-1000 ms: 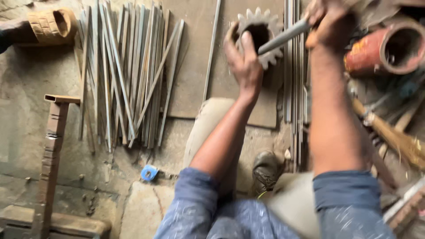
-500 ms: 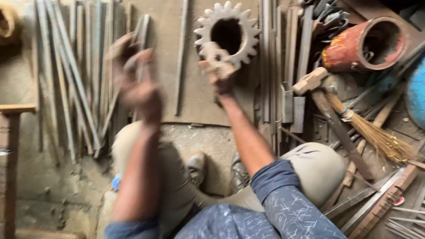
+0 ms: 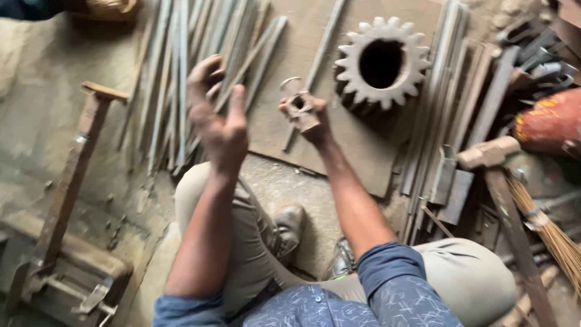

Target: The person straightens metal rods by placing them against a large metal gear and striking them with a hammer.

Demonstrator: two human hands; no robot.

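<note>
The person sits low, with bent knees in tan trousers [image 3: 254, 242] and blue patterned sleeves [image 3: 387, 284] close to the camera. Two worn shoes [image 3: 289, 223] rest on the dusty floor between the knees.

The big toothed gear [image 3: 382, 63] on the flat board [image 3: 339, 133] is the thing to find places by.

The left hand [image 3: 221, 124] is up in the air, well to the left of the gear. It is blurry. Its fingers are spread apart and a little bent, and it holds nothing. Behind it lies a pile of long thin metal rods [image 3: 175, 79], farther left of the gear.

The right hand [image 3: 311, 118] is just below and left of the gear, over the board. Its fingers are closed tight on a small brown metal piece [image 3: 301, 112] with a hole in it. A thin ring shape sticks up at the top of the piece. The piece is near the gear but does not touch it.

The gear sits with its round hole facing up. One long rod [image 3: 324, 45] lies on the board just left of it.

Right of the gear lie flat metal bars [image 3: 460, 91]. Below and right of the gear is a hammer [image 3: 487, 152] with a wooden handle, and a straw broom [image 3: 548, 230] beside it. Far right of the gear is a red round thing [image 3: 548, 124].

Far left of the gear, a wooden stand [image 3: 72, 175] leans over the floor.
</note>
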